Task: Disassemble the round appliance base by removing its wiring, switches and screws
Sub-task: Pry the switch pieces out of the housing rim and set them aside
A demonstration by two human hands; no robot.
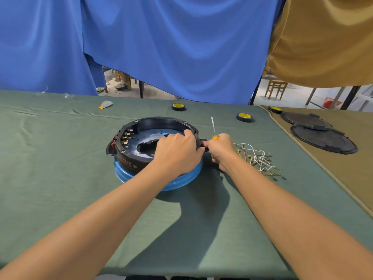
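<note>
The round appliance base (139, 136), black with a blue lower rim, sits tilted on the green cloth at the table's middle. Several brass terminals show along its inner left wall. My left hand (177, 150) grips the base's right rim, fingers curled over the edge. My right hand (221, 148) is just right of the base at its black side handle and holds a screwdriver (214, 129) with an orange handle, shaft pointing up and away. A loose bundle of white, red and yellow wires (259, 158) with brass connectors lies on the cloth right of my right hand.
Two black tape rolls with yellow cores (178, 106) (244, 117) lie behind the base, a third (275, 109) at the tan cloth's edge. Two black round covers (323, 138) rest on the tan cloth at right. A small grey-and-orange piece (106, 104) lies at back left. Blue curtains hang behind.
</note>
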